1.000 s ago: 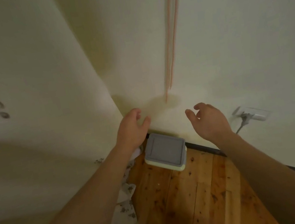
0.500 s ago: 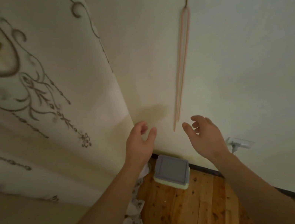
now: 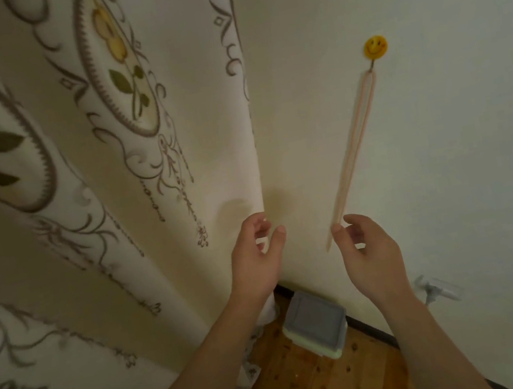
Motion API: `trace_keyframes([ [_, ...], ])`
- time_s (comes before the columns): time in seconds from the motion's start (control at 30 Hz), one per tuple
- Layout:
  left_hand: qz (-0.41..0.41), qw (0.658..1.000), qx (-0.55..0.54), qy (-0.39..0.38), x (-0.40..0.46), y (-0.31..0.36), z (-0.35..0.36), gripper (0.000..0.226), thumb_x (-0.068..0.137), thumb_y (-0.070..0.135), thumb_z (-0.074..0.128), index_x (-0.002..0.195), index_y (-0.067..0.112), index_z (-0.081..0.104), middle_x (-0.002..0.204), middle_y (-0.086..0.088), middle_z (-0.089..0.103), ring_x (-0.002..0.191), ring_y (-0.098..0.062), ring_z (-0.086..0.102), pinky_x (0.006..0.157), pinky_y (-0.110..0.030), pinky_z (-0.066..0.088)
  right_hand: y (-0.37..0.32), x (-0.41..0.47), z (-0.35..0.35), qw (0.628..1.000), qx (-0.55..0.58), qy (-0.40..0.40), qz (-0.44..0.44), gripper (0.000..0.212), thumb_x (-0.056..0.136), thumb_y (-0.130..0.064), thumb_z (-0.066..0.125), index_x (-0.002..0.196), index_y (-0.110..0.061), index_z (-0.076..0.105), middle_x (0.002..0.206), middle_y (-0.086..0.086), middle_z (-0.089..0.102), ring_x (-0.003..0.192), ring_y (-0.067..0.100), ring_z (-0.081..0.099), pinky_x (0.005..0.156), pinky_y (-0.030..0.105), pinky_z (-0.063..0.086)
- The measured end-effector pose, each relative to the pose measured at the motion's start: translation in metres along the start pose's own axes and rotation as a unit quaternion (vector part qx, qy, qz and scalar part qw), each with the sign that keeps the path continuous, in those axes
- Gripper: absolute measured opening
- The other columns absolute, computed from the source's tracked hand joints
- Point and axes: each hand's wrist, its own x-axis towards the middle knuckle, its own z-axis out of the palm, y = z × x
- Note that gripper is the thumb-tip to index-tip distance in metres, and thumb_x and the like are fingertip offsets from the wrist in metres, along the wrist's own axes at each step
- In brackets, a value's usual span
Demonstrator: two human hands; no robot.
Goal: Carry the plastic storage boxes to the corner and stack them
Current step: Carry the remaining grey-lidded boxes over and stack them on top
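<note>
A plastic storage box [image 3: 315, 323] with a grey lid and a pale green base sits on the wooden floor in the corner, against the wall. Whether it is one box or a stack I cannot tell. My left hand [image 3: 256, 258] and my right hand [image 3: 371, 253] hang in the air well above it, both empty, with fingers loosely curled and palms facing each other.
A patterned cream curtain [image 3: 94, 187] hangs at the left down to the floor [image 3: 331, 385]. A smiley-face hook [image 3: 375, 46] on the white wall carries a long pink loop [image 3: 353, 154]. A white wall socket with a plug [image 3: 437, 291] is low at the right.
The view has tilted upward, so the box has slid lower in the frame and the hook has come into sight. Both hands stay raised and empty above the box.
</note>
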Motion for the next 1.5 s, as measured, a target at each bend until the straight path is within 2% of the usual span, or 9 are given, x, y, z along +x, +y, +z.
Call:
trace_keyframes([
  [0.27,-0.02,0.995,-0.009,0.095,-0.051,0.017,-0.011,0.041,0.088,0.057,0.056,0.125,0.04,0.053,0.11,0.029,0.059,0.107,0.011,0.054,0.087,-0.014,0.043,-0.011,-0.016,-0.007,0.994,0.048,-0.084,-0.052,0.044,0.095,-0.059,0.049,0.128,-0.031,0.058,0.105,-0.024,0.061,0.098,-0.019,0.052,0.074,0.007,0.038],
  [0.47,-0.037,0.981,-0.001,0.19,-0.104,0.028,-0.009,0.043,0.085,0.063,0.055,0.123,0.043,0.053,0.112,0.03,0.059,0.106,0.011,0.055,0.085,-0.017,0.047,-0.014,-0.035,-0.016,0.974,0.069,-0.187,-0.106,0.055,0.092,-0.057,0.048,0.135,-0.024,0.056,0.109,-0.014,0.064,0.098,0.004,0.06,0.081,0.023,0.048],
  [0.63,-0.047,0.965,-0.009,0.26,-0.148,0.031,-0.014,0.047,0.082,0.064,0.058,0.122,0.039,0.055,0.11,0.029,0.061,0.103,0.009,0.058,0.076,-0.01,0.049,-0.023,-0.055,-0.015,0.957,0.075,-0.238,-0.15,0.053,0.093,-0.059,0.049,0.133,-0.026,0.056,0.096,-0.029,0.055,0.09,-0.012,0.053,0.07,0.008,0.037],
  [0.83,-0.056,0.938,-0.003,0.343,-0.203,0.033,-0.045,0.034,0.083,0.059,0.059,0.115,0.047,0.055,0.108,0.027,0.062,0.101,0.004,0.061,0.08,-0.018,0.053,-0.051,-0.095,0.001,0.918,0.107,-0.332,-0.187,0.059,0.087,-0.066,0.047,0.133,-0.029,0.054,0.104,-0.02,0.06,0.096,-0.003,0.058,0.072,0.012,0.041],
  [0.97,-0.047,0.914,0.009,0.402,-0.247,0.035,-0.073,0.029,0.084,0.058,0.059,0.112,0.054,0.054,0.109,0.028,0.062,0.104,0.007,0.06,0.08,-0.008,0.048,-0.075,-0.134,0.01,0.889,0.101,-0.378,-0.238,0.058,0.089,-0.064,0.047,0.135,-0.03,0.053,0.101,-0.031,0.054,0.093,-0.016,0.051,0.066,0.005,0.037],
  [1.07,-0.053,0.893,0.02,0.446,-0.279,0.033,-0.088,0.044,0.085,0.06,0.059,0.124,0.04,0.054,0.111,0.028,0.061,0.106,0.006,0.06,0.083,-0.008,0.047,-0.089,-0.162,0.015,0.864,0.116,-0.426,-0.24,0.065,0.084,-0.071,0.043,0.136,-0.032,0.051,0.104,-0.029,0.055,0.097,-0.009,0.054,0.074,0.015,0.046],
  [1.17,-0.061,0.869,0.025,0.49,-0.323,0.029,-0.104,0.036,0.089,0.053,0.062,0.122,0.044,0.052,0.109,0.024,0.063,0.103,0.006,0.061,0.08,-0.009,0.048,-0.103,-0.202,0.015,0.839,0.114,-0.461,-0.267,0.058,0.091,-0.066,0.047,0.138,-0.032,0.049,0.109,-0.024,0.056,0.1,-0.004,0.055,0.081,0.024,0.052],
  [1.27,-0.071,0.846,0.038,0.527,-0.363,0.03,-0.114,0.034,0.091,0.05,0.062,0.122,0.042,0.052,0.111,0.017,0.064,0.1,0.006,0.061,0.078,-0.009,0.048,-0.107,-0.241,0.013,0.816,0.12,-0.483,-0.293,0.056,0.092,-0.066,0.046,0.138,-0.034,0.048,0.109,-0.025,0.054,0.099,-0.01,0.051,0.072,0.011,0.041],
  [1.5,-0.108,0.783,0.061,0.61,-0.48,0.032,-0.116,0.037,0.092,0.05,0.061,0.125,0.04,0.05,0.113,0.018,0.062,0.103,0.008,0.059,0.08,-0.01,0.048,-0.109,-0.346,-0.01,0.758,0.12,-0.544,-0.34,0.058,0.088,-0.07,0.044,0.135,-0.036,0.048,0.105,-0.024,0.055,0.094,-0.01,0.053,0.064,0.006,0.04],
])
